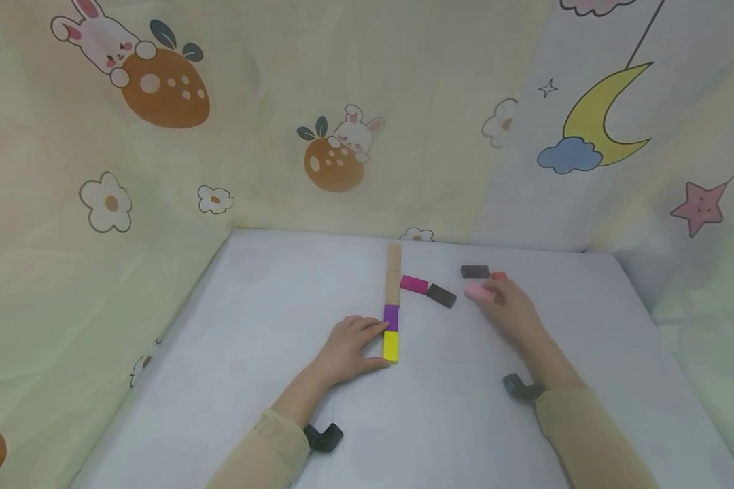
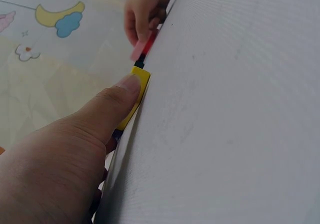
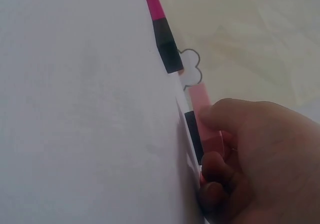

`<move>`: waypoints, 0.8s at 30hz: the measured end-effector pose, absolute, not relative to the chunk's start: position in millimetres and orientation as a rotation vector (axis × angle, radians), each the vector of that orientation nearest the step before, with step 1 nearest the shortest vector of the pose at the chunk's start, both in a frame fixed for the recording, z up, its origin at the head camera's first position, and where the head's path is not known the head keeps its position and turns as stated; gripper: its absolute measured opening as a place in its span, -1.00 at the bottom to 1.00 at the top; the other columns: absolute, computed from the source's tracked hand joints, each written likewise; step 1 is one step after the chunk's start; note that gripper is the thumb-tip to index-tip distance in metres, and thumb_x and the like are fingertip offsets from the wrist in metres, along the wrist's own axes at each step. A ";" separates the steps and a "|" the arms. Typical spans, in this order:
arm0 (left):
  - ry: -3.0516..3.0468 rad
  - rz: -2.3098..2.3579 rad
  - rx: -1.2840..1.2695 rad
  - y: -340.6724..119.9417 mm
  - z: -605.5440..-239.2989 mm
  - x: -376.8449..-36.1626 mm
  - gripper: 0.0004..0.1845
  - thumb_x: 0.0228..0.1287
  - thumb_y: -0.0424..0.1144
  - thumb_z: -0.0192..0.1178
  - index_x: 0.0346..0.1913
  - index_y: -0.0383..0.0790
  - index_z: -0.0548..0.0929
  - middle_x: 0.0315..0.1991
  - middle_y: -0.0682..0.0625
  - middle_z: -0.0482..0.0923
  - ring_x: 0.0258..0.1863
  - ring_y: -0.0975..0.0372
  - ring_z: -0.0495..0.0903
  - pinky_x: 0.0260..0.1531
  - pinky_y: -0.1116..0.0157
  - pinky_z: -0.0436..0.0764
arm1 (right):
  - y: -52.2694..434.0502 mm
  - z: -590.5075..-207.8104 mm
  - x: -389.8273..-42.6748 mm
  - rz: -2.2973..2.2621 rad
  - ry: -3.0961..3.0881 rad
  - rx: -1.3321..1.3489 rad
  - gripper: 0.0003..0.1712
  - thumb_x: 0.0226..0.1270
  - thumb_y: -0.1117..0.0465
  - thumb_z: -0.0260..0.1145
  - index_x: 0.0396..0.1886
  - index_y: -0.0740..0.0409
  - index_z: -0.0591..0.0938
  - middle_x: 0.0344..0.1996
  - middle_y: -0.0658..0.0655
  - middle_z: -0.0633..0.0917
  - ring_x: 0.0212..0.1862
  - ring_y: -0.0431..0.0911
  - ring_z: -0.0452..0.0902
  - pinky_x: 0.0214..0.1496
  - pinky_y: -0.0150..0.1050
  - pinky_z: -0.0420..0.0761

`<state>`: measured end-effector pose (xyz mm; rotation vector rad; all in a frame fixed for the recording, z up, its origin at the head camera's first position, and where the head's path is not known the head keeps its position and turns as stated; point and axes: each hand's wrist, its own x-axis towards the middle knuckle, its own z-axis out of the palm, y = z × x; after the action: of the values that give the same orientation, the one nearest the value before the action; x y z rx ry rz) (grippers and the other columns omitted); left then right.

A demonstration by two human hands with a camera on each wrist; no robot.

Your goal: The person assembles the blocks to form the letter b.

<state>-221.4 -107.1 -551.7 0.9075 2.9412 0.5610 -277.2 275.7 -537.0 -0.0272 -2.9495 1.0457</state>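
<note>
A row of blocks runs toward the back: a yellow block [image 1: 391, 347] nearest, a purple block [image 1: 391, 316] behind it, then tan wooden blocks [image 1: 393, 288]. My left hand [image 1: 348, 346] holds the yellow block, thumb at its near end and forefinger by the purple one. In the left wrist view the thumb [image 2: 112, 103] lies against the yellow block. A pink block [image 3: 202, 116] is pinched between thumb and fingers of my right hand [image 1: 511, 310]. Just past that hand are a black block [image 1: 475, 272] and a red block [image 1: 498, 276], partly hidden by it.
A magenta block [image 1: 414, 284] slants off the right side of the tan blocks, with another black block [image 1: 442, 295] end to end with it. All lie on a white tabletop [image 1: 269, 285]. A printed cloth [image 1: 428, 136] hangs behind the table's back edge.
</note>
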 end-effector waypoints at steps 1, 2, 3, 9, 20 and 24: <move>2.942 0.558 0.909 -107.2 -551.7 -221.5 -0.18 0.15 0.31 0.29 0.47 0.21 0.33 0.36 0.13 0.42 0.35 0.12 0.33 0.42 0.01 0.29 | 274.5 -536.2 -276.4 1.058 -2.956 -0.036 -0.15 0.30 -0.42 0.14 0.32 0.10 0.46 0.19 0.25 0.54 0.15 0.16 0.42 0.22 0.20 0.42; 2.942 0.558 0.912 -107.2 -551.7 -221.5 -0.18 0.15 0.31 0.29 0.47 0.21 0.33 0.36 0.13 0.42 0.35 0.12 0.33 0.42 0.01 0.29 | 273.0 -535.5 -275.7 1.067 -2.965 -0.054 -0.14 0.28 -0.45 0.14 0.32 0.09 0.46 0.19 0.23 0.54 0.15 0.15 0.42 0.20 0.19 0.44; 2.942 0.556 0.913 -107.4 -551.6 -221.5 -0.18 0.15 0.31 0.29 0.47 0.20 0.33 0.36 0.13 0.42 0.35 0.12 0.33 0.42 0.01 0.28 | 271.1 -534.3 -274.5 1.081 -2.977 -0.085 -0.12 0.26 -0.47 0.14 0.32 0.06 0.45 0.16 0.21 0.55 0.13 0.13 0.43 0.16 0.17 0.47; 2.943 0.550 0.919 -108.0 -551.0 -222.1 -0.17 0.15 0.33 0.27 0.47 0.19 0.33 0.36 0.13 0.42 0.35 0.12 0.34 0.43 0.03 0.27 | 258.9 -527.6 -264.5 1.157 -3.057 -0.276 -0.04 0.09 -0.60 0.15 0.31 -0.08 0.41 0.02 0.12 0.56 0.02 0.07 0.44 -0.10 -0.07 0.55; 2.947 0.567 0.926 -108.5 -553.5 -222.4 -0.18 0.15 0.32 0.28 0.47 0.22 0.33 0.35 0.13 0.43 0.34 0.12 0.34 0.42 0.01 0.30 | 246.6 -523.2 -244.9 1.102 -3.034 -0.073 -0.34 0.33 -0.27 0.23 0.19 0.10 0.48 -0.04 0.16 0.62 -0.09 0.05 0.53 0.01 -0.02 0.55; 2.946 0.581 0.936 -108.4 -553.3 -221.8 -0.19 0.15 0.30 0.29 0.46 0.20 0.33 0.35 0.12 0.43 0.34 0.11 0.34 0.41 0.00 0.30 | 242.5 -523.9 -242.0 1.061 -3.061 -0.070 -0.33 0.33 -0.24 0.25 0.20 0.15 0.47 0.01 0.19 0.61 -0.03 0.08 0.51 0.09 0.07 0.56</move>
<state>-221.8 -108.4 -553.3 0.9359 2.9457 0.5814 -242.0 242.5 -523.9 -0.0698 -3.0608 1.0612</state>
